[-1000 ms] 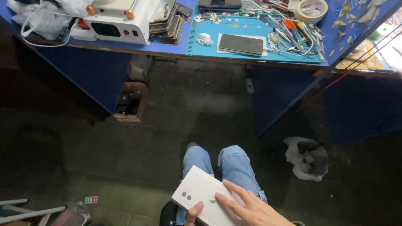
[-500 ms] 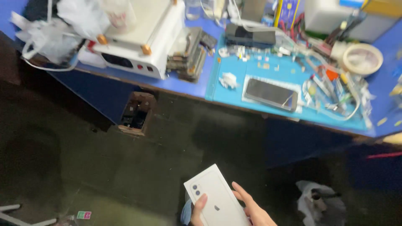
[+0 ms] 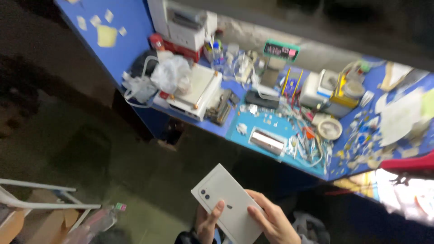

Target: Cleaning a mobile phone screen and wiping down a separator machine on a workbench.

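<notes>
White flat box (image 3: 228,203), rectangular, phone picture on its lid, held low at frame bottom, tilted. Left hand (image 3: 207,222) grips its near left edge, thumb over the lid; right hand (image 3: 270,219) lies on top, fingers spread along the right edge. Blue desk (image 3: 135,54) beyond, cluttered; teal mat (image 3: 253,124) near the front edge. Dark open floor (image 3: 81,149) between box and desk.
</notes>
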